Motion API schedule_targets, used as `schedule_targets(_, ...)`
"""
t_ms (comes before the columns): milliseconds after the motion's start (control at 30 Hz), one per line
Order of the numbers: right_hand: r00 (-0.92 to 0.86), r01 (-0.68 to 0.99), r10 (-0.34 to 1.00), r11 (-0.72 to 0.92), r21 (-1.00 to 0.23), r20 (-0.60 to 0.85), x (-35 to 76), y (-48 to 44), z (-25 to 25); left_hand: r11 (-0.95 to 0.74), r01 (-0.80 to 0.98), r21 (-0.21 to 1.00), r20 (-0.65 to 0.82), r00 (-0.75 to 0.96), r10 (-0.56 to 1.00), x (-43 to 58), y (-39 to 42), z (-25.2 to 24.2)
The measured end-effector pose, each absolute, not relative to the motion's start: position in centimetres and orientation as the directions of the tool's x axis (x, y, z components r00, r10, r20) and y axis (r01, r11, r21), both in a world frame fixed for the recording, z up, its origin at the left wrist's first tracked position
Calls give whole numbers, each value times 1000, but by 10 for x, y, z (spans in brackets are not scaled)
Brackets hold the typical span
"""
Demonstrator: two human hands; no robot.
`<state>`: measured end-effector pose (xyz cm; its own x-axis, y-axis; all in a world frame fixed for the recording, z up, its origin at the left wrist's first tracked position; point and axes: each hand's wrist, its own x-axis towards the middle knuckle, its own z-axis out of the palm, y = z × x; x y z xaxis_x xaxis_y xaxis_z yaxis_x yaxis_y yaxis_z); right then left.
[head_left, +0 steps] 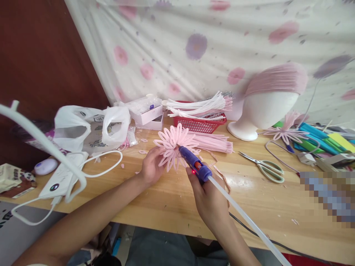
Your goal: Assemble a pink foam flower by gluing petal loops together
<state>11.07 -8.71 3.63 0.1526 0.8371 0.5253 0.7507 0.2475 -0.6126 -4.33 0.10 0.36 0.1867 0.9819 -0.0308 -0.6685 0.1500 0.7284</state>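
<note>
A pink looped flower of fuzzy pipe cleaners (177,138) is held above the table by my left hand (152,166), whose fingers close on its left underside and are partly hidden by the petals. My right hand (209,195) wraps around a blue hot glue gun (192,160) with a small red light lit. The nozzle points into the middle of the flower; whether it touches cannot be made out. From the gun's back end a long translucent glue stick (246,218) runs toward the lower right. Behind the flower lies a bundle of pink pipe cleaners (213,142).
Scissors (263,164) lie to the right. A red basket (196,123) of white and pink stems stands behind, near a white foam head (266,107). At left are a plastic bag (74,127), a power bank (62,177) and a white curved stand (55,147). A black cord (249,231) crosses the front edge.
</note>
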Motion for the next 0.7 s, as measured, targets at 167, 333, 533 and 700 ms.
schedule_targets(167, 143, 765, 828, 256, -591, 542, 110, -86, 34, 154, -671, 725, -26, 196, 980, -43, 1, 3)
schedule_targets(333, 180, 773, 841, 200, -602, 510, 110, -88, 32, 145, -659, 738, -9, 205, 979, -42, 1, 5)
schedule_targets(533, 198, 767, 847, 179, -616, 493, 109, -86, 33, 126, -664, 737, 11, 199, 980, -41, 1, 6)
schedule_targets(700, 234, 762, 837, 157, -628, 494, 108, -86, 34, 144, -659, 738, 9, 222, 975, -42, 1, 5)
